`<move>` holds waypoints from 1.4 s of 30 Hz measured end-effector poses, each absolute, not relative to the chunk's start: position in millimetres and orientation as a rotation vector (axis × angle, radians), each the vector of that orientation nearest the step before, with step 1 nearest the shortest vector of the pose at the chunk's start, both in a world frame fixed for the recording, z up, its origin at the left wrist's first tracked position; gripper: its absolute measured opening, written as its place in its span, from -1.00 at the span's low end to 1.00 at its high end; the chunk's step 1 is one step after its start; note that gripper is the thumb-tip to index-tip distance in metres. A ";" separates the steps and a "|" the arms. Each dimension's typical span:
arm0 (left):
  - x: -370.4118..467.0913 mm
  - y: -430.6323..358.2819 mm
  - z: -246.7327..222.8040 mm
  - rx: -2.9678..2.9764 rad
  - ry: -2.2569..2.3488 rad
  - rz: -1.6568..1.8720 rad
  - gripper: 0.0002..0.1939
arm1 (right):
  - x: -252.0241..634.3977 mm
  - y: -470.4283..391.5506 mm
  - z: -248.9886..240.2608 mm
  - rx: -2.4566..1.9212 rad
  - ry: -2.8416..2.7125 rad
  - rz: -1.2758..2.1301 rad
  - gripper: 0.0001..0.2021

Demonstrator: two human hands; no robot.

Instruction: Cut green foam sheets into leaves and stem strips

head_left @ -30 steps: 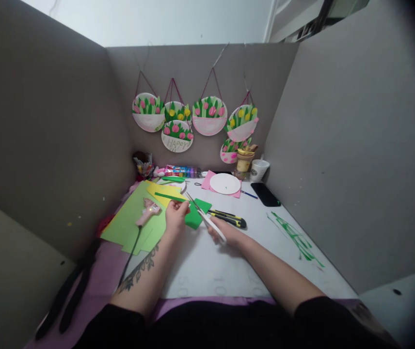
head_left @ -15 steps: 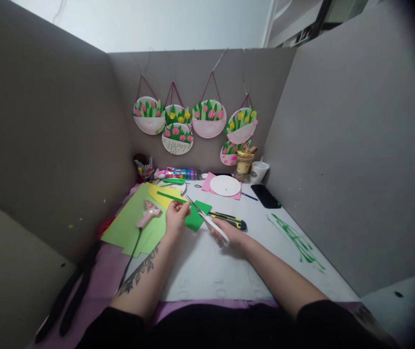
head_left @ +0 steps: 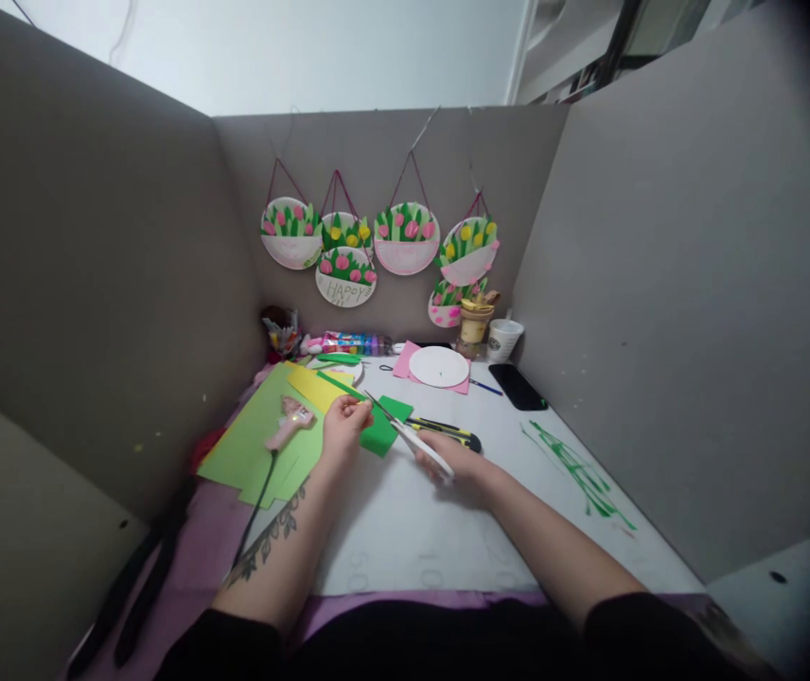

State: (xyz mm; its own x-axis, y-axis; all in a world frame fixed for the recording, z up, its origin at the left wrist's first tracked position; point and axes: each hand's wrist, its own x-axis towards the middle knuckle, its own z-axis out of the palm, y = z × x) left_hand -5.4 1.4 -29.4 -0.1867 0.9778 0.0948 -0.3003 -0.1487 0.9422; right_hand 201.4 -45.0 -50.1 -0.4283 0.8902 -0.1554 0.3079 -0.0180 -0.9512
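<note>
Far left of the bench [head_left: 405, 544]: light green paper [head_left: 235, 449] lies flat, a pink glue gun [head_left: 290, 425] on top. Yellow paper [head_left: 311, 386] lies beyond, partly under a narrow green strip [head_left: 340, 384] in this view.

Left hand [head_left: 343, 433]: thumb and fingers pinched together on the near end of the green strip. The strip's long axis runs from the fingertips away and to the left; the left hand is by far the nearer to it.

Just right of those fingertips: tips of the white-handled scissors [head_left: 424, 447]. Their long axis slants from the right hand [head_left: 453, 457] away and leftward, pointing at the pinch. Contact between blades and strip: cannot tell. Blade gap too small to read.

Right hand: fingers wrapped round the scissor handles, on the near right side of the blades. So the strip's held end lies ahead and to the left of this grip, roughly in line with the blades.

Dark green paper [head_left: 378, 438] lies below and behind the blades. A yellow-and-black cutter [head_left: 474, 442] rests just beyond the right hand. Further right, a black phone [head_left: 519, 387]; then thin green offcuts [head_left: 579, 473] in a loose tangle, well apart from both hands.
</note>
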 end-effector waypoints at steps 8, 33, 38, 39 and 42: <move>-12.5 2.2 -25.6 0.941 1.029 1.460 -0.53 | 200.2 -46.5 -45.9 -1.363 -1.714 1.414 -0.84; -10.8 -11.8 -15.6 1.235 1.028 1.263 -0.79 | 199.8 -44.7 -53.5 -1.260 -1.765 1.495 -0.81; -10.4 -14.0 -12.0 1.241 1.024 1.269 -0.80 | 199.3 -46.8 -51.0 -1.294 -1.733 1.511 -0.81; -10.5 -13.9 -12.0 1.240 1.022 1.267 -0.80 | 198.8 -47.0 -50.6 -1.298 -1.726 1.512 -0.82; -11.3 -13.2 -12.7 1.246 1.019 1.264 -0.81 | 197.4 -47.3 -50.4 -1.300 -1.694 1.537 -0.84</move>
State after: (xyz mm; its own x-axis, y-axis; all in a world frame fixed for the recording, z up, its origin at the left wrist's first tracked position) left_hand -11.3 -13.2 -12.7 0.0824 0.9910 0.1055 -0.1069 -0.0964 0.9896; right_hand 197.4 -47.3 -50.4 -0.4154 0.8811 -0.2262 0.3103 -0.0965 -0.9457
